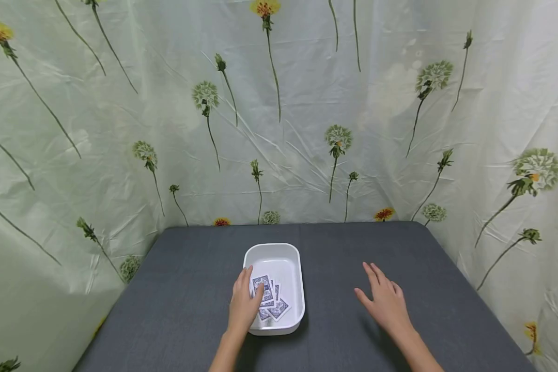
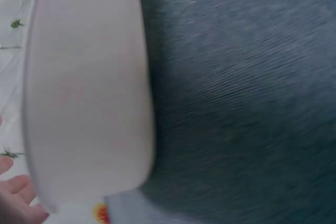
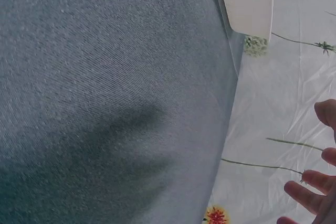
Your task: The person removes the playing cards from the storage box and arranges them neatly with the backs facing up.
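A white rectangular plastic bin (image 1: 294, 289) stands on the dark table. Inside it lies a loose pile of blue-backed playing cards (image 1: 277, 308), overlapping at different angles, backs up. My left hand (image 1: 244, 305) is over the bin's left rim with loosely extended fingers; its thumb overlaps the cards in the head view. Part of that hand (image 2: 18, 198) shows past the end of the bin's outer wall (image 2: 86, 87) in the left wrist view. To the right of the bin, my right hand (image 1: 388, 304) hovers above the table, fingers spread and holding nothing.
The table (image 1: 204, 258) has a dark grey cloth-like surface. A pale curtain (image 1: 288, 155) printed with dandelions hangs behind it and along both sides. In the right wrist view, a shadow (image 3: 131, 124) of the hand falls on the tabletop.
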`<state>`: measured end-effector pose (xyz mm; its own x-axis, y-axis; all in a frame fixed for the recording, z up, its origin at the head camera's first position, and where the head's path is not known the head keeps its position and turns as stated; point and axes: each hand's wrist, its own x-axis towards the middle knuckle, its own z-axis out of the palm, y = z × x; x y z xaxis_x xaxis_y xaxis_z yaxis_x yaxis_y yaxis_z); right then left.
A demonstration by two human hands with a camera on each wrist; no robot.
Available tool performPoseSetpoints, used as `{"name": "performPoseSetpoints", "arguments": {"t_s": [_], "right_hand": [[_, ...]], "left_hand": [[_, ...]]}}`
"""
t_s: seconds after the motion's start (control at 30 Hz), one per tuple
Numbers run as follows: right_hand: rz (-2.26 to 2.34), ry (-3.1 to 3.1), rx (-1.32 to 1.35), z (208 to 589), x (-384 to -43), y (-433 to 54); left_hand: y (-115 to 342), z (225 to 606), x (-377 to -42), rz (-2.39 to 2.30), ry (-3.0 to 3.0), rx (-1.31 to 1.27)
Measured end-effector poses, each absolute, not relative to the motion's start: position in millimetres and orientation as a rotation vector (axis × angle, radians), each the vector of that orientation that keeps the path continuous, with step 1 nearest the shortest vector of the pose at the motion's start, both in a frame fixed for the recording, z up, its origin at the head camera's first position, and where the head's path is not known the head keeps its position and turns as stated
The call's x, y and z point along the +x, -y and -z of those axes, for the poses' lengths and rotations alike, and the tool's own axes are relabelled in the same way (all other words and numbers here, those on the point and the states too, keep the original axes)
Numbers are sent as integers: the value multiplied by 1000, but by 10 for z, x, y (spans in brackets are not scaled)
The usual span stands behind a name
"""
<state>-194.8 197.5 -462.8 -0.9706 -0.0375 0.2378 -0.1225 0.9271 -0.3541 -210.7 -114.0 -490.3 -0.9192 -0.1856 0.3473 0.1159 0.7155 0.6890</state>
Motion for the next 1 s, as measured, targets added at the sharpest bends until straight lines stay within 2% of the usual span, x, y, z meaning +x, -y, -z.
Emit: {"name": "performPoseSetpoints", "arguments": {"t_s": [0.37,0.53,0.77,0.87,1.0], "right_hand": [[-616,2787,144,4728,-1922,-1844],[-629,2793,159,4750,-1914,-1779],[-673,2810,236,4743,-1915,-1612],[-689,2811,271,4727,-1951,-1476],[-719,2783,337,4661,-2075,-1244]], "left_hand": [[1202,5229,-2052,1719,2106,364],[1181,5328,-1978,1803,2005,403],[1131,5265,-1880,1796,1999,426],[1164,5399,-1918,1785,2021,412],[1209,5354,-1977,1793,2024,354]]}}
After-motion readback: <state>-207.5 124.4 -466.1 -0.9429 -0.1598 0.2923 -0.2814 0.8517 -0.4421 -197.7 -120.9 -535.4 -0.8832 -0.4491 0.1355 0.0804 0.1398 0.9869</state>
